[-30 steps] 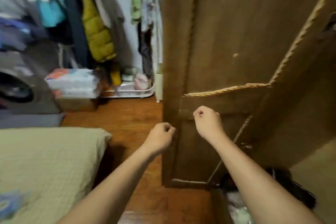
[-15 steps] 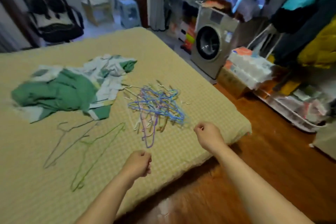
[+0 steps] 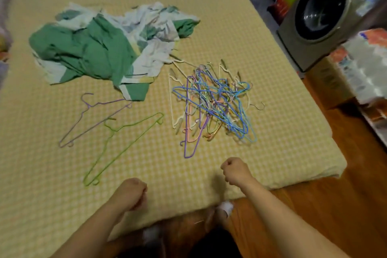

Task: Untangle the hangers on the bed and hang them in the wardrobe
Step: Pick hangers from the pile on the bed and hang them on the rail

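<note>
Both your left hand (image 3: 130,194) and right hand (image 3: 235,170) are curled into empty fists at the near edge of the bed (image 3: 272,69). The tangled hangers (image 3: 211,102) sit on the bed just past your right hand, likely your next grab; the green hanger (image 3: 123,146) and purple hanger (image 3: 94,119) lie apart to their left, probably already freed

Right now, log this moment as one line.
stage: facing bed, nothing picked | left hand: fisted, empty | right hand: fisted, empty | tangled hangers: untouched | purple hanger, green hanger: separate

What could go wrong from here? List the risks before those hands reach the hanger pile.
1. The tangled hanger pile has hooks interlocked; pulling one could drag up several or bend a wire.
2. The pile lies near the bed edge; a tug could likely send hangers onto the wooden floor.
3. The loose purple hanger and green hanger overlap, so lifting one may snag the other.
</note>
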Demonstrator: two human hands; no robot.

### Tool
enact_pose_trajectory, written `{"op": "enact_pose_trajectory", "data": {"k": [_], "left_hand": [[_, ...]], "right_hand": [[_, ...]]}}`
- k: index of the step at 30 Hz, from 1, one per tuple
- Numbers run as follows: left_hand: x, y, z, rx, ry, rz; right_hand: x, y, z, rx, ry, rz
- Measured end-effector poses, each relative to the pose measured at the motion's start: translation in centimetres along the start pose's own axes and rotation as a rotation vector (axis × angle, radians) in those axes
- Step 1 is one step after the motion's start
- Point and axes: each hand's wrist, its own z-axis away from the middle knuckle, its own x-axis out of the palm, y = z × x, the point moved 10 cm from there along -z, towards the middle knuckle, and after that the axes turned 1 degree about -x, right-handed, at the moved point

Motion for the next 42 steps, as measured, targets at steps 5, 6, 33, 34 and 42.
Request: {"op": "enact_pose_trajectory", "data": {"k": [5,6,33,34,42], "left_hand": [[6.6,3.3,-6.0,-0.026,0.06,0.032],[8.5,3.5,-7.6,-0.038,0.068,0.059],[21.5,14.2,-7.8,0.124,-0.041,0.522],[21.7,14.8,-7.9,0.126,-0.071,0.594],[16.1,9.8,-10.1,0.001,0.329,0.769]], "right_hand": [[-8.2,-0.2,-11.9,-0.093,0.225,0.11],[-9.7,0.1,-14.9,-0.123,0.291,0.169],[-6.6,-4.2,-12.4,-0.599,0.087,-0.329],[-4.6,-5.1,-10.6,-0.669,0.013,-0.341],[0.3,-5.4,-8.9,-0.864,-0.112,-0.098]]}}
